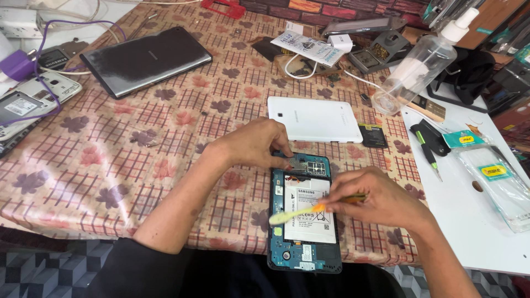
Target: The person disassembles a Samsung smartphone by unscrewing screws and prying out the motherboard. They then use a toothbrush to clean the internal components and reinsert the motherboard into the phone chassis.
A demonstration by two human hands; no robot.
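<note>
An opened tablet (305,251) lies near the table's front edge, back cover off, its white battery (309,212) and teal circuit boards exposed. My left hand (255,144) presses on the tablet's top left corner. My right hand (381,198) holds a toothbrush-like brush (298,213) with a yellow and orange handle; its pale head rests over the battery's left side. The tablet's white back cover (313,119) lies just beyond the tablet.
A dark tablet (144,59) lies at the back left, and an opened phone (30,102) with a purple cable at the far left. A clear pump bottle (415,72), a screwdriver (429,154), packaged items (494,176) and small parts are to the right, on a white board.
</note>
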